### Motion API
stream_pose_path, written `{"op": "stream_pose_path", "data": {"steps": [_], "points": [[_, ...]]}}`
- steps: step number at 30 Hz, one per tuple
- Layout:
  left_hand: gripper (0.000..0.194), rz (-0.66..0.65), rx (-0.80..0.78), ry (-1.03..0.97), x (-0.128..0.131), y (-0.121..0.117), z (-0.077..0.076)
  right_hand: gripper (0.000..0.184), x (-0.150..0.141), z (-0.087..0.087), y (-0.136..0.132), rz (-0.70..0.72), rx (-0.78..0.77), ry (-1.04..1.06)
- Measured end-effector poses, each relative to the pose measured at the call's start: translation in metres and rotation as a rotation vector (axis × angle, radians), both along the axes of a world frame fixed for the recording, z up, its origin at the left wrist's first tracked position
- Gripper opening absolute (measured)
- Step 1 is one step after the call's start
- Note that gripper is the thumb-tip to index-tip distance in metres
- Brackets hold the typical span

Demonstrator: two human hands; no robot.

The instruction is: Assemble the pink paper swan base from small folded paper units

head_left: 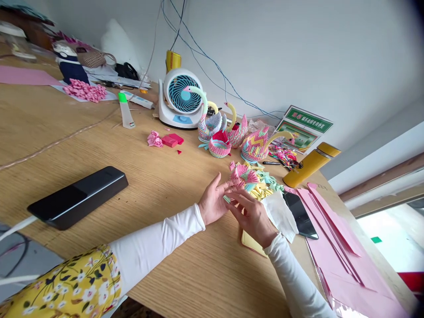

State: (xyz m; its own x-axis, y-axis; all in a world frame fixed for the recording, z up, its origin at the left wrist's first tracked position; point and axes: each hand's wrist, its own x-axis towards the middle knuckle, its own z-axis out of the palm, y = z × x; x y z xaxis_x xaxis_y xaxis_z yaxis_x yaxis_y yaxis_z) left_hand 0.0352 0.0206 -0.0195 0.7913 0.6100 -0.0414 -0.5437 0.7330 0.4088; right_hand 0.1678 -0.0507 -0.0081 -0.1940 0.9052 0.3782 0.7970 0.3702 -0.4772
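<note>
My left hand (215, 201) is turned palm up, its thumb raised and its fingers stretched out to the right. Over that palm, my right hand (253, 216) pinches a small pale green folded paper piece (226, 198) between thumb and forefinger. Just beyond the fingers sits a pink fan-shaped assembly of folded paper pieces (244, 173). Loose yellow folded pieces (261, 191) and green ones (270, 180) lie heaped beside it. A yellow paper pad (253, 244) is partly hidden under my right hand.
Several paper swans (255, 143) stand near a fan (183, 97). At right are a white tissue (280, 214), a phone (301, 216), pink sheets (338, 247) and a yellow flask (311, 164). A black device (79, 194) and a glue bottle (126, 110) are at left.
</note>
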Motion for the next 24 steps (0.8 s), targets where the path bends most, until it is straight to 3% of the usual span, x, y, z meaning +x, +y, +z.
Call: {"op": "stream_pose_path", "data": {"steps": [7,12,16,21,24], "points": [[0.051,-0.063,0.082,0.074,-0.001,-0.021,-0.004,0.023,-0.007,-0.004,-0.022,-0.096,0.028,0.171],[0.038,0.073,0.386,0.248,0.001,-0.027,-0.009,0.032,-0.002,-0.005,-0.021,-0.285,-0.168,0.547],[0.035,0.151,0.613,0.454,0.000,-0.029,-0.011,0.038,0.001,-0.007,-0.018,-0.348,-0.228,0.796],[0.045,0.294,0.806,0.549,0.002,-0.029,-0.018,0.039,0.001,-0.010,-0.018,-0.369,-0.252,0.918],[0.036,0.324,0.863,0.566,0.003,-0.027,-0.022,0.038,0.003,-0.013,-0.017,-0.357,-0.284,0.954]]}}
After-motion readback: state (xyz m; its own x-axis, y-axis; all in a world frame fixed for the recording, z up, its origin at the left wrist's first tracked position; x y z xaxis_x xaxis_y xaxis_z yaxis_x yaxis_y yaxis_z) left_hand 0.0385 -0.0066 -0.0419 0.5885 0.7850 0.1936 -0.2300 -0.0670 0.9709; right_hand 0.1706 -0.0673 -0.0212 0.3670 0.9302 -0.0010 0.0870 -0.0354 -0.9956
